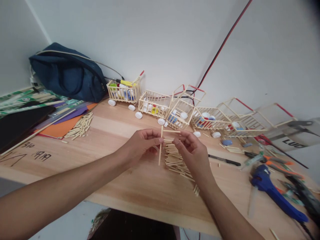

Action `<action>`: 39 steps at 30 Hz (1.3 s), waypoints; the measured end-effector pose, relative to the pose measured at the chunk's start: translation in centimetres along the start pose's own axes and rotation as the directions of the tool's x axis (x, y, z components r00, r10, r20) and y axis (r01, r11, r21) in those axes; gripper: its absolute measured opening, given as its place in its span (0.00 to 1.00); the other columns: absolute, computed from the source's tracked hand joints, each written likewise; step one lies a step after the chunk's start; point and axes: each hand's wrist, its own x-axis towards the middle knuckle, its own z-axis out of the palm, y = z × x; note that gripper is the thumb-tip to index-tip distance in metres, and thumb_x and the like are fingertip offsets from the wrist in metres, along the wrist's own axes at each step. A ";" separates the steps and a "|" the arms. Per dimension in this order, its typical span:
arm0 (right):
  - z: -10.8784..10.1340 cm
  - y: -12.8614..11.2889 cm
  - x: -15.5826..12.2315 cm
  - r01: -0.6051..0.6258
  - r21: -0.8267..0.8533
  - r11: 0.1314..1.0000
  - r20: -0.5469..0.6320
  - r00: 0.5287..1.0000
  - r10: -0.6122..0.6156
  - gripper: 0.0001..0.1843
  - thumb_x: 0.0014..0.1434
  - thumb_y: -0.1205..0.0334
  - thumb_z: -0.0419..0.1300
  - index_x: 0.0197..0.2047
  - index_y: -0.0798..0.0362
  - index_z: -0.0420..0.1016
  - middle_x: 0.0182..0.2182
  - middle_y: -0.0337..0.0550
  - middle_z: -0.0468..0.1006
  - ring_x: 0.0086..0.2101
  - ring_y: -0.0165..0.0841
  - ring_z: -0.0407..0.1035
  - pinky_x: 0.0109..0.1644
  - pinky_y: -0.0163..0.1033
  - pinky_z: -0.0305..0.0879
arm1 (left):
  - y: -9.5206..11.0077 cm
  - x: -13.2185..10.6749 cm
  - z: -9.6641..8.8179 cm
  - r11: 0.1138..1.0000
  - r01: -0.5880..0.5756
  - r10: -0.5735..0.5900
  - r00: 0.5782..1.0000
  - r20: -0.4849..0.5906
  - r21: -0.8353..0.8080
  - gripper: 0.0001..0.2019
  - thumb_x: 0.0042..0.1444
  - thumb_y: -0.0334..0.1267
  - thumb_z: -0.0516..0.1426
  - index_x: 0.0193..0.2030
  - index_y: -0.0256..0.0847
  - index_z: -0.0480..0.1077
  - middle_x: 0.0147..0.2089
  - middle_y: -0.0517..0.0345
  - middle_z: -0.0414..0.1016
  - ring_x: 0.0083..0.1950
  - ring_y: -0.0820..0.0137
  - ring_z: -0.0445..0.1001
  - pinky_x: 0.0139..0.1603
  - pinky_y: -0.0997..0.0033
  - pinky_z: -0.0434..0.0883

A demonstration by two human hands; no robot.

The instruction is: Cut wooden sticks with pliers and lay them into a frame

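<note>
My left hand [142, 145] is closed in a pinch around a long thin wooden stick [160, 156], which stands nearly upright in the view. From its upper part a short wooden stick [171, 131] runs sideways to the fingers of my right hand [192, 150]. The right thumb and fingers are closed on the far end of this short stick. A second short piece seems to cross just below, between the two thumbs; whether it is joined cannot be made out. Under and beside the right hand lies a pile of short cut sticks [175, 160].
Several miniature stick carts [153, 103] with white wheels line the wall. On the left are a blue bag [70, 73], orange paper [62, 126] and another pile of sticks [81, 126]. A black pen [225, 160], blue glue gun [275, 193] and orange-handled pliers [277, 163] lie right.
</note>
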 end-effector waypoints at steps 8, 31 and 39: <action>-0.2 0.2 0.0 0.006 -0.033 0.999 -0.009 1.000 -0.006 0.17 0.55 0.52 0.62 0.45 0.52 0.71 0.32 0.42 0.78 0.30 0.31 0.70 0.33 0.36 0.66 | -0.3 0.1 -0.2 1.000 -0.004 0.004 1.000 -0.004 0.004 0.13 0.46 0.41 0.67 0.34 0.36 0.72 0.32 0.55 0.77 0.30 0.75 0.71 0.31 0.75 0.66; -0.1 0.3 -0.6 0.177 -0.401 0.899 0.279 0.958 -0.065 0.06 0.60 0.62 0.57 0.37 0.49 0.76 0.28 0.37 0.78 0.27 0.29 0.69 0.32 0.35 0.63 | 0.9 0.0 -0.3 0.992 -0.060 0.047 0.992 -0.120 -0.108 0.13 0.41 0.37 0.69 0.31 0.35 0.74 0.30 0.60 0.72 0.32 0.77 0.69 0.32 0.76 0.67; -0.1 -0.2 -0.6 0.236 -0.329 0.914 0.280 0.949 -0.145 0.11 0.62 0.56 0.55 0.40 0.50 0.78 0.38 0.43 0.79 0.34 0.31 0.71 0.33 0.35 0.63 | 0.7 0.2 -0.5 0.993 -0.058 0.050 0.996 -0.077 -0.100 0.13 0.42 0.36 0.69 0.32 0.35 0.73 0.31 0.60 0.72 0.32 0.76 0.70 0.34 0.75 0.70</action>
